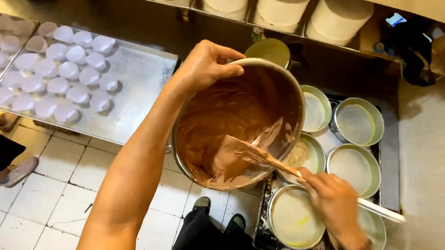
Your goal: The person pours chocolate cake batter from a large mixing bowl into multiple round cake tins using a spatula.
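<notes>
The left hand (205, 64) is closed over the rim of the metal mixing bowl (295, 101) at the bowl's 11 o'clock position, thumb on the inner edge and fingers wrapped outside. The bowl is held tilted above the floor, its mouth turned toward the 4 o'clock side, at the centre of the view. It contains brown chocolate batter (217, 125) coating most of the inner wall.

The right hand (333, 199) is clenched around the white handle of a spatula (380, 209). The handle runs out toward 4 o'clock; the batter-covered blade lies inside the bowl near its lower lip, at the bowl's 5 o'clock.

A dark baking tray (391, 149) sits at 3 to 5 o'clock of the bowl and carries round cake tins (355, 124) lined with paper. The tin directly under the bowl's lip appears to hold some batter, though the view is partly blocked.

At 10 o'clock, a flat metal sheet tray (138, 85) holds rows of white paper cups (68, 70). At 12 o'clock, white round containers (282, 6) stand on a shelf. White floor tiles (51, 197) lie below.
</notes>
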